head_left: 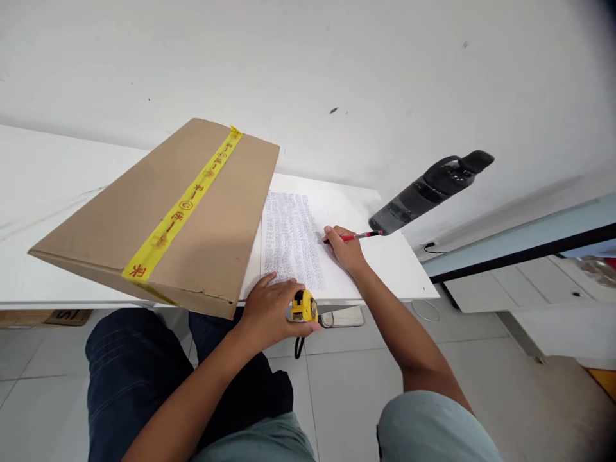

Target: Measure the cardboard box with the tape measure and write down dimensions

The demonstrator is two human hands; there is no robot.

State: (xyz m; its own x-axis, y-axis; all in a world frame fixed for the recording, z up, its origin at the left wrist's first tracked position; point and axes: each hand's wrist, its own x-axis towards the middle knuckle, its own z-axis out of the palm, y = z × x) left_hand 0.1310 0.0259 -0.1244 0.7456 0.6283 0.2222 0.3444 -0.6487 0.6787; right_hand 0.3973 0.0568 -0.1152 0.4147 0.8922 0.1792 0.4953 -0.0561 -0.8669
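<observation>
My left hand (272, 308) is closed around a yellow tape measure (304, 307) at the table's front edge, with a black strap hanging below it. Some of its fingers rest on the lower left of a sheet of paper (291, 237) covered in dense handwriting. In my right hand (347, 250) is a red and black pen (353, 237), its tip pointing left at the right side of the writing. A large cardboard box (202, 237) with yellow printed tape (185, 205) stands just left of the paper.
A dark, see-through water bottle (414, 200) stands at the right end of the white table (394, 269), close to the wall. Below the table edge, a pale flat object (342, 317) shows near the floor. White cabinets (510, 285) are off to the right.
</observation>
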